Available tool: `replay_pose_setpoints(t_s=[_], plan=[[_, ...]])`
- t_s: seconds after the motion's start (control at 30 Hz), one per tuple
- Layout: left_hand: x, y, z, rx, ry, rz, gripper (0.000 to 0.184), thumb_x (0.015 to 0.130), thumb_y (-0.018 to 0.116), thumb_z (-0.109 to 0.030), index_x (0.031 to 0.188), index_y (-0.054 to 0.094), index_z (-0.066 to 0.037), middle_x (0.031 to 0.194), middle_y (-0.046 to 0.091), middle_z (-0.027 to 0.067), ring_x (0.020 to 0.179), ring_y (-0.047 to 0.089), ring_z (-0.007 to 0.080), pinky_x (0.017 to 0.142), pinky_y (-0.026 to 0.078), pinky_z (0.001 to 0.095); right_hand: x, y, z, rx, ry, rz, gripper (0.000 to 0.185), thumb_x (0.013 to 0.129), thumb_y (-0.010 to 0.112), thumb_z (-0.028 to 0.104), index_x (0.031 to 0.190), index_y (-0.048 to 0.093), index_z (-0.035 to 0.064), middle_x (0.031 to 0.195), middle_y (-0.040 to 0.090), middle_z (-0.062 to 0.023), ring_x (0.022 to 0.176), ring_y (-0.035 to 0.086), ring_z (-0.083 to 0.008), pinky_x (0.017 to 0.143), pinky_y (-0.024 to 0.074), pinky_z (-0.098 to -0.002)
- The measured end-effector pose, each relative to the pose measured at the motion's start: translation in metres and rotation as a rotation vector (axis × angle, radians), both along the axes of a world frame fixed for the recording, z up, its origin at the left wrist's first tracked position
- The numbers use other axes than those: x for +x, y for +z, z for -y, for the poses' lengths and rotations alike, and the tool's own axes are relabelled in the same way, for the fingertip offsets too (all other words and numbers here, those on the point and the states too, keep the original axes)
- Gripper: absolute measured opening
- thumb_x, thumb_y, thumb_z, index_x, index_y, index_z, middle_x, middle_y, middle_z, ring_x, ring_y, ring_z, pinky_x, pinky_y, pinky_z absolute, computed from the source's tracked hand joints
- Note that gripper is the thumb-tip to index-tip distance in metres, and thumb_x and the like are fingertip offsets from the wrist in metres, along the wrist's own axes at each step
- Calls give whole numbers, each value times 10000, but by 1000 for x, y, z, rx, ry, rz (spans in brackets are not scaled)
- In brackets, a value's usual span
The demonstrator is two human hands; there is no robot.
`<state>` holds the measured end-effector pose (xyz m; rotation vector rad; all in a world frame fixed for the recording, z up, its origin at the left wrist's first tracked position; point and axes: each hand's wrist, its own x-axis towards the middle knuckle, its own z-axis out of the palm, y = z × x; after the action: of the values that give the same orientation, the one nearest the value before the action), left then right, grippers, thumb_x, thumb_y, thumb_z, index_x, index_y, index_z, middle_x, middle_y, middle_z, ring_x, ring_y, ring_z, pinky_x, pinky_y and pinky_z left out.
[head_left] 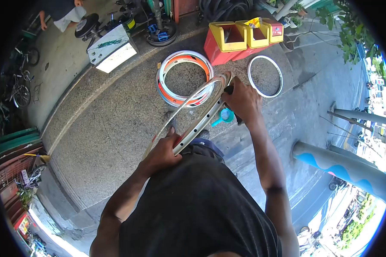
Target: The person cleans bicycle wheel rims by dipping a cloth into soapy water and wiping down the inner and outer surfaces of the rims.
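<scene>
A pale metal wheel rim (196,129) with small dark holes is held up at a tilt in front of my body. My left hand (164,152) is closed around its near lower part. At the far upper side, my right hand (244,102) is closed on a small black object (229,90) pressed against the rim; its kind is mostly hidden by the fingers. Beneath the rim, a teal dipper (225,115) with something whitish inside rests on the ground, close to my right hand. A stack of white and orange rims (162,88) lies just beyond.
One white rim (250,75) lies apart on the right. Red bins with yellow tops (221,51) stand behind the rims. A white box-like stand (116,55) is on the left by a curb (79,96). A person (64,13) stands far left. A thick painted post (330,165) rises right.
</scene>
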<state>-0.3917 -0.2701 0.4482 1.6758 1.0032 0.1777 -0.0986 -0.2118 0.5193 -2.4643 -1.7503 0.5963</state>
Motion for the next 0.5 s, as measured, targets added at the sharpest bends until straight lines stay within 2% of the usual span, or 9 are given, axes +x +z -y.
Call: replay_pose_setpoints(t_s=[0.07, 0.13, 0.17, 0.27, 0.33, 0.37, 0.4, 0.47, 0.5], plan=[[-1, 2, -2, -19, 6, 12, 476, 718, 621, -118, 1158, 615, 63, 942, 699, 264, 850, 699, 348, 817, 530, 395, -5, -3, 0, 53, -1, -9, 247, 916, 669, 292, 1051, 723, 93, 933, 745, -238, 959, 725, -421, 866, 545, -543], [0, 5, -6, -40, 14, 20, 477, 712, 625, -123, 1149, 613, 67, 933, 698, 265, 842, 697, 352, 808, 532, 399, -24, -3, 8, 67, -26, 116, 217, 928, 643, 236, 1087, 699, 99, 947, 750, -219, 969, 728, -409, 843, 540, -544], [1, 7, -7, -52, 17, 0, 477, 709, 621, -121, 1147, 615, 68, 926, 697, 265, 836, 696, 361, 804, 534, 405, -28, -3, 10, -1, 22, 99, 218, 922, 636, 212, 1105, 676, 101, 950, 753, -205, 955, 732, -409, 824, 535, -553], [1, -4, -9, -11, 29, -33, 484, 705, 611, -114, 1155, 619, 65, 917, 697, 262, 831, 700, 372, 794, 538, 415, -61, 7, 30, 34, 122, 64, 213, 923, 619, 196, 1091, 657, 71, 958, 756, -200, 967, 739, -394, 840, 544, -544], [3, -8, -12, 44, 36, -33, 491, 703, 604, -110, 1164, 621, 60, 914, 698, 259, 833, 703, 373, 789, 540, 419, -84, 15, 40, -17, 226, 59, 191, 931, 585, 171, 1057, 650, 43, 946, 759, -199, 923, 753, -394, 789, 572, -535], [3, -6, -14, 49, 20, -65, 512, 701, 598, -104, 1189, 626, 52, 923, 702, 257, 845, 711, 358, 794, 542, 410, -91, 8, 46, 12, 315, 74, 185, 938, 560, 149, 1045, 647, 26, 902, 760, -192, 853, 764, -392, 720, 592, -536], [3, -5, -15, 55, 4, -99, 535, 699, 593, -98, 1213, 630, 43, 931, 705, 256, 857, 720, 343, 800, 544, 401, -88, 4, 47, 15, 304, 79, 185, 938, 560, 149, 1045, 647, 26, 902, 760, -192, 853, 764, -392, 720, 592, -536], [2, -1, -16, 20, 7, -85, 541, 701, 588, -88, 1226, 636, 34, 951, 713, 247, 871, 725, 325, 807, 545, 389, -82, 2, 45, -8, 297, 7, 242, 907, 641, 251, 1089, 649, 91, 836, 743, -198, 834, 744, -429, 768, 569, -561], [0, 1, -16, -22, 20, -76, 549, 702, 583, -78, 1238, 642, 24, 971, 721, 238, 884, 730, 307, 814, 546, 378, -69, 13, 33, -13, 215, -25, 207, 888, 672, 259, 1037, 709, 119, 796, 732, -192, 823, 743, -416, 772, 583, -543]])
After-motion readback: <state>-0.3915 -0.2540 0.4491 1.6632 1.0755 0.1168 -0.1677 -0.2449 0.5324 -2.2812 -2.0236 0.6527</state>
